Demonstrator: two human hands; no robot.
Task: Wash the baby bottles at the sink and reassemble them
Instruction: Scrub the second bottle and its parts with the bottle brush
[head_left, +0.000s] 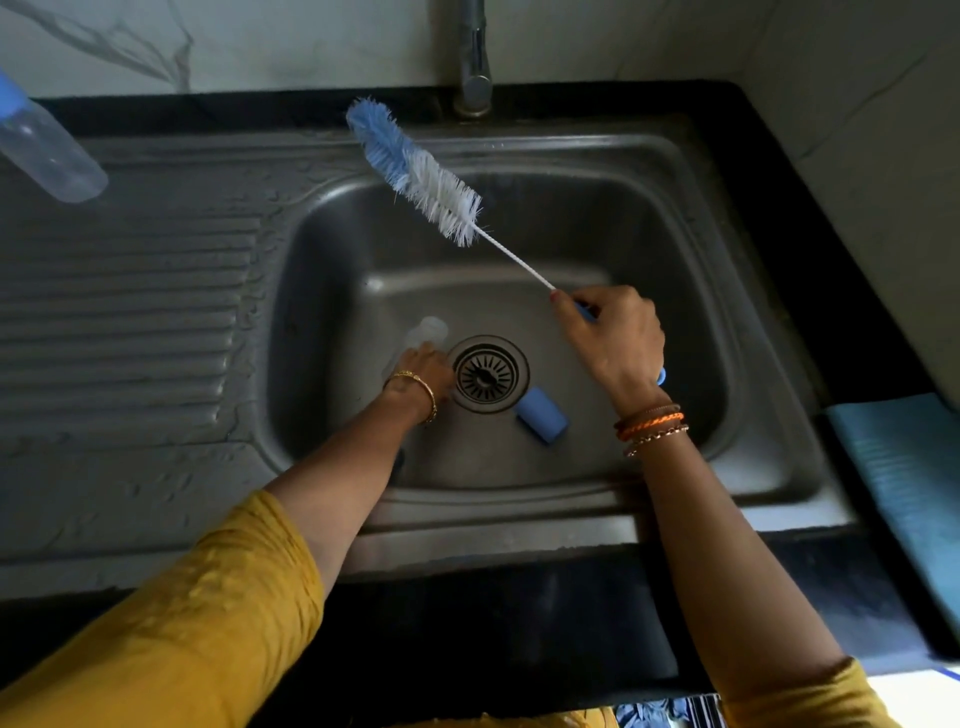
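Left hand (427, 370) down in the sink (519, 467), grip clamped on a clear bottle (423, 338) beside the drain (487, 373); right hand (615, 340) above the drain, grip clamped on a brush (415, 169).

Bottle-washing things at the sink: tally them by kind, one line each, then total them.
Clear bottles: 2 — one on the drainboard, one in the basin under the left hand
Bottle brush: 1, gripped by the right hand
Blue cap: 1, lying beside the drain
Total: 4
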